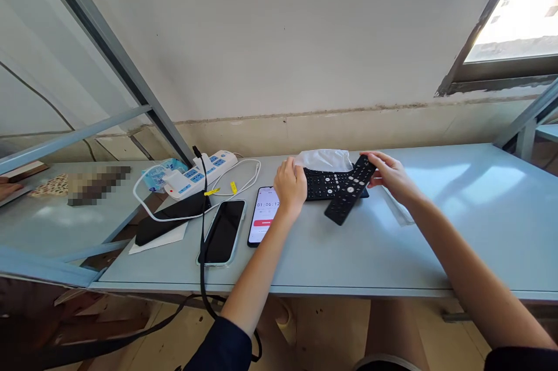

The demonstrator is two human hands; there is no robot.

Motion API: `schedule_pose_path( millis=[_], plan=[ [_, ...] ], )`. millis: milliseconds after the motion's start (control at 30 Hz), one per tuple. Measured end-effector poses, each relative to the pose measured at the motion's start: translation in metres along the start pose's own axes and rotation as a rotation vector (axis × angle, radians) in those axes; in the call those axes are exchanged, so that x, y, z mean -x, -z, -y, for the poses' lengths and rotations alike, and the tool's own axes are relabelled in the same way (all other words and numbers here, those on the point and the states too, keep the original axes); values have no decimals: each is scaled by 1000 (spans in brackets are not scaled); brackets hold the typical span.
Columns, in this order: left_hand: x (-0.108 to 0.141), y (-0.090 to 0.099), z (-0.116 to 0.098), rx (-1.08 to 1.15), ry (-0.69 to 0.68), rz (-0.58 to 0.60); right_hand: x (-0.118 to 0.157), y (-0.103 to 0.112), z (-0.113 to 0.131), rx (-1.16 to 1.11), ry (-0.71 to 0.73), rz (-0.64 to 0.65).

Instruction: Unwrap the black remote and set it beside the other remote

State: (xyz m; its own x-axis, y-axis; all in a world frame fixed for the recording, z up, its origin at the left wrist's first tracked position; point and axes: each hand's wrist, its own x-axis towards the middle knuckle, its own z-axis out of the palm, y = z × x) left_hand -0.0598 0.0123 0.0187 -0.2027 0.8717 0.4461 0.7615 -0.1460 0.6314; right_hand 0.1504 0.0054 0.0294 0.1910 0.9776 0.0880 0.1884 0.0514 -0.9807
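In my right hand (387, 173) I pinch the upper end of a thin black remote-control keypad (344, 199) with rows of small light-marked keys. It is held at a slant, its lower end towards the left front. Behind and under it, more black keypads (320, 184) lie on the desk; how many I cannot tell. My left hand (291, 184) is closed, its fingers curled at the left end of those keypads, and whatever it grips is hidden. A crumpled whitish plastic bag (325, 159) lies just behind them. Another strip of clear plastic (397, 208) lies beneath my right wrist.
Left of my left arm lie a phone showing a timer (260, 217) and a dark-screened phone (223, 232). A white power strip (200, 174), a white cable (168, 219) and a black pouch (172, 217) are farther left. A black strap (202, 243) hangs over the front edge.
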Motion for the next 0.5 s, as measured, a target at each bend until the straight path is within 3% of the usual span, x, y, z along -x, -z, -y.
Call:
schedule_pose_path(
  millis=[333,500],
  plan=[
    [6,1,-7,-92,-139,89,5,19,2,308,-175,524],
    [5,1,-6,-114,-101,69,10,21,7,674,-296,484]
  ],
)
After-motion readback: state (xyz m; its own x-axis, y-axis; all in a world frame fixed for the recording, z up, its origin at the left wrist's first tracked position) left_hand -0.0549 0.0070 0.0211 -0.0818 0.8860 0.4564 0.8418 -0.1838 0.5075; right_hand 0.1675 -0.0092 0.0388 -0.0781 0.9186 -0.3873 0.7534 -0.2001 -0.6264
